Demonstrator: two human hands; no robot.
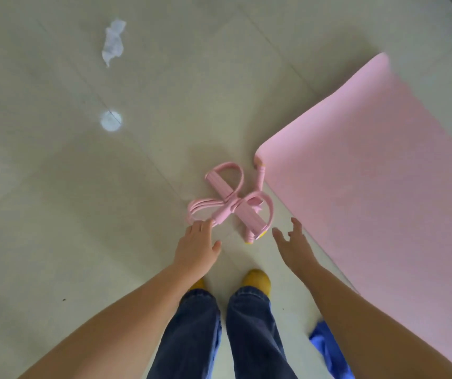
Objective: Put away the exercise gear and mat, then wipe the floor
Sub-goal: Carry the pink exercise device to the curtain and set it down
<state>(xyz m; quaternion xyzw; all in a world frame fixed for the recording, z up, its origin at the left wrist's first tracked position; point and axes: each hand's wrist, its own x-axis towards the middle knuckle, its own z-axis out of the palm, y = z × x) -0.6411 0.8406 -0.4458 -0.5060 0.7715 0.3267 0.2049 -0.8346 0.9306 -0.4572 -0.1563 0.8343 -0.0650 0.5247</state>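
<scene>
A pink pedal resistance band with foam handles and looped tubes lies on the tiled floor in front of my feet. A pink exercise mat is spread flat to its right, its near corner beside the band. My left hand reaches down with fingers apart, its fingertips at the band's left loop. My right hand hovers open just right of the band's lower handle, holding nothing.
A crumpled white tissue lies on the floor at the far left. A round bright spot shows on the tiles below it. A blue cloth lies near my right leg. My yellow shoes stand behind the band.
</scene>
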